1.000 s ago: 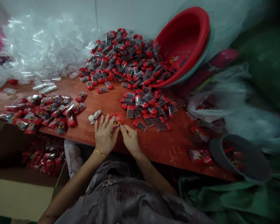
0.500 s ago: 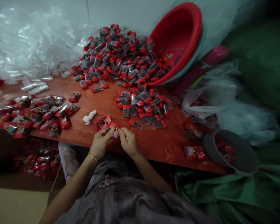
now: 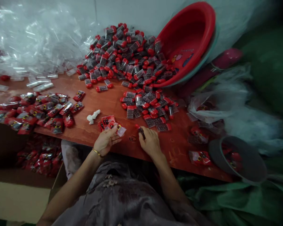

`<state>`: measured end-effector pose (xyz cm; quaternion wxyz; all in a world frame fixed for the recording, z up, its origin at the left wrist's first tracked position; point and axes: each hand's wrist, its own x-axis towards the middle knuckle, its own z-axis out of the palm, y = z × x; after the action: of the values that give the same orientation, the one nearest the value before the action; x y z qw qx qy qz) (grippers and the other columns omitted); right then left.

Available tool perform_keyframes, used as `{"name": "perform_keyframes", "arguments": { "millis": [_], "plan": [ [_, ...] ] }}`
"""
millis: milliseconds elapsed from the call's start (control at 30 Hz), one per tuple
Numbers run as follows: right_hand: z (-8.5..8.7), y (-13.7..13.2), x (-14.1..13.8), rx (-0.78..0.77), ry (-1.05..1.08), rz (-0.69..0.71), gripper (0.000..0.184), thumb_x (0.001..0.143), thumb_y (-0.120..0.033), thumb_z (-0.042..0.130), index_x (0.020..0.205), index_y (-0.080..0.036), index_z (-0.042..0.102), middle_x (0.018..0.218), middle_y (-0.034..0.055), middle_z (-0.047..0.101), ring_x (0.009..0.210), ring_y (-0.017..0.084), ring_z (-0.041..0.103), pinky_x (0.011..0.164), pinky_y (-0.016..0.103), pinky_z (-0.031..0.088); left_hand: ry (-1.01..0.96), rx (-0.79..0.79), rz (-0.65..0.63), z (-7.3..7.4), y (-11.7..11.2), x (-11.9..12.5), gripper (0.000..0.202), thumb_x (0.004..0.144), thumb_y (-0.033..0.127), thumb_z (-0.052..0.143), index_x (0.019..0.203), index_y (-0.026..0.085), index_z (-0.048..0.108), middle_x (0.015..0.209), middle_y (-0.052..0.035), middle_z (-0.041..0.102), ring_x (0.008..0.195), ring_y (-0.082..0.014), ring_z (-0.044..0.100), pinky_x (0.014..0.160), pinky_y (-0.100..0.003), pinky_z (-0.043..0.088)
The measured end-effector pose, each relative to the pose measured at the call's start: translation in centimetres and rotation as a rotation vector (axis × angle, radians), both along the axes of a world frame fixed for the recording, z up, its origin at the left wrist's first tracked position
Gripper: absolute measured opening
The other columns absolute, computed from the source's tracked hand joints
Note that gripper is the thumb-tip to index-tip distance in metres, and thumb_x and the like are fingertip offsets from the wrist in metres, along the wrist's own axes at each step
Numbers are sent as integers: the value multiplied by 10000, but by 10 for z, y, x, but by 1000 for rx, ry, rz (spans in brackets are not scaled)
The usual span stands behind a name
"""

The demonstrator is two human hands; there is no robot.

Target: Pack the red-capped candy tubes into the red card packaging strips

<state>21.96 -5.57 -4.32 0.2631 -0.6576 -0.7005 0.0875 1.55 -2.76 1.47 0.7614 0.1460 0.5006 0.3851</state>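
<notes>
My left hand (image 3: 105, 142), a gold bangle at its wrist, pinches a red printed plastic packet (image 3: 120, 129) with a clear end. Just behind it a small stack of flat red packets (image 3: 105, 121) lies on the table. To the right, the fingers of my right hand (image 3: 152, 142) close on a small red-capped clear container (image 3: 141, 132) with dark contents, low over the table. Several similar containers (image 3: 139, 101) form a small heap beyond that hand. Plump red packets (image 3: 47, 110) are piled at the left, near a crumpled white scrap (image 3: 93, 116).
A large heap of red-capped containers (image 3: 122, 59) stands at the back beside a tilted red basin (image 3: 208, 18). Clear plastic pieces (image 3: 42, 40) fill the back left. A grey tub (image 3: 215, 153) sits at the right edge; an open carton (image 3: 21, 194) with red packets is below left.
My right hand has left the packet, moved right and taken hold of a red-capped container. My left hand keeps the packet, its other fingers now spread out. The view has shifted slightly.
</notes>
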Motion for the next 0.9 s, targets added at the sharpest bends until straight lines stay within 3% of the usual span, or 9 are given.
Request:
{"name": "perform_keyframes", "arguments": {
  "millis": [100,233,400,500,700,900],
  "plan": [
    [14,-19,-9,-103,364,137,296,831,-301,507,1074,-151,586,862,83,699,750,199,645,681,303,491,30,12,-5,0,-2,1,430,517,434,826,785,139,662,806,-64,721,700,-150,657,651,-254,504],
    [40,-35,-22,-320,675,273,191,835,-318,509,927,-180,604,581,-24,589,494,112,541,496,218,414,63,46,1,-1,-4,2,451,470,435,844,753,135,661,748,-47,712,655,-142,650,619,-244,505],
    [48,-30,-29,-373,727,286,139,783,-283,544,834,-169,606,532,-44,521,460,87,469,461,199,352,88,106,-26,0,-6,3,468,446,435,850,749,124,673,728,-48,713,626,-144,653,593,-242,519],
    [46,-27,-29,-402,778,286,145,777,-287,543,827,-165,603,522,-49,506,448,82,448,454,198,339,99,120,-7,2,-7,1,485,398,410,868,737,119,681,702,-39,711,611,-135,647,607,-241,529],
    [41,-24,-31,-479,842,309,136,759,-292,559,795,-165,591,504,-55,491,426,71,416,432,193,318,99,106,-46,0,-9,-1,437,433,408,858,702,111,684,672,-47,708,580,-123,639,576,-214,519],
    [36,-25,-30,-455,881,271,159,774,-313,565,827,-166,591,518,-54,492,435,70,424,424,189,323,93,120,-64,-2,-9,-1,440,412,390,866,722,124,703,707,-41,717,586,-119,639,586,-214,518]
  ]
}}
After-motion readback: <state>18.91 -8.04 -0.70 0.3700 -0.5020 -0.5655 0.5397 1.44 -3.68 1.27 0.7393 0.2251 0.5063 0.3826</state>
